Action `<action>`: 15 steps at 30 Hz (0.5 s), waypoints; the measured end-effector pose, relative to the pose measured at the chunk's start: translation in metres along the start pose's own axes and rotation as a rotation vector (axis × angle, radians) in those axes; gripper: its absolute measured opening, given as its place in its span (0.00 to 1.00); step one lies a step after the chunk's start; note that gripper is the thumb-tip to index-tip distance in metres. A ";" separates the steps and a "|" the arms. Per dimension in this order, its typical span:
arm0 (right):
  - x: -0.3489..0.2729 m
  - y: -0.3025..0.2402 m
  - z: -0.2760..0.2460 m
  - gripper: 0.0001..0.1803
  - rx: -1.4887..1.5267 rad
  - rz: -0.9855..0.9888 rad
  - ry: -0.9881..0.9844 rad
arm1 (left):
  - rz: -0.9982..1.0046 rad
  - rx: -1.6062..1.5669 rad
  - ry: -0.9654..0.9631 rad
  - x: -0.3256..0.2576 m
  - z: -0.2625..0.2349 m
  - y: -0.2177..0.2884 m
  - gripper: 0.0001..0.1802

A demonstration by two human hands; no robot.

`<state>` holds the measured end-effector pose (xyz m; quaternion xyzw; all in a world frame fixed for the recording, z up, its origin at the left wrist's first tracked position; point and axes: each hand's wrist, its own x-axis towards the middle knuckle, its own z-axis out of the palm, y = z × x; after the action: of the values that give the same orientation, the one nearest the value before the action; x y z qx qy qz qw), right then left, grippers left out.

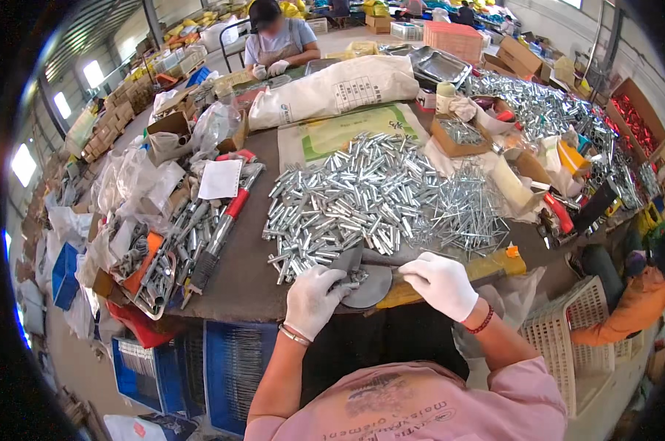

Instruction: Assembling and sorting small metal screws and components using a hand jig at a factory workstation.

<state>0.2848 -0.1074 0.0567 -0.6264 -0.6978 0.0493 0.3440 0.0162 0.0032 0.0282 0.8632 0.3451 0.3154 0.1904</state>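
Observation:
White gloves cover both hands at the table's near edge. My left hand (314,298) is closed, fingertips pressed together beside a few small metal pieces (356,278); what it grips is hidden. To its right, my right hand (443,283) pinches thumb against fingers, and anything between them is too small to make out. Between the hands lies a grey round plate (369,289), with a dark flat metal part (349,258) behind it. Farther back spreads a heap of silver metal sleeves (347,202). A pile of thin metal pins or nails (468,217) adjoins it on the right.
A rolled white sack (336,92) crosses the table's back. Plastic bags (138,180) and a tray of metal tubes (156,279) crowd the left. Red-handled tools (559,213) lie right. Blue crates (233,375) stand below; a person in orange (634,305) is at right, another (277,44) opposite.

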 end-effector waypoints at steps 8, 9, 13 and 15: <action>0.003 -0.007 0.019 0.04 0.084 -0.029 -0.062 | 0.014 0.023 -0.015 0.005 -0.003 0.000 0.13; 0.005 -0.007 0.019 0.05 0.088 -0.045 -0.074 | 0.018 0.015 0.001 0.005 -0.001 -0.001 0.13; 0.003 -0.010 0.026 0.06 0.086 -0.061 -0.124 | 0.002 0.062 -0.002 0.002 0.000 0.000 0.11; 0.002 -0.012 0.027 0.06 0.095 -0.062 -0.135 | -0.011 0.048 -0.010 0.003 0.000 0.002 0.08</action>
<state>0.2598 -0.0989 0.0433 -0.5828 -0.7351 0.1137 0.3270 0.0195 0.0041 0.0305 0.8671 0.3564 0.3019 0.1732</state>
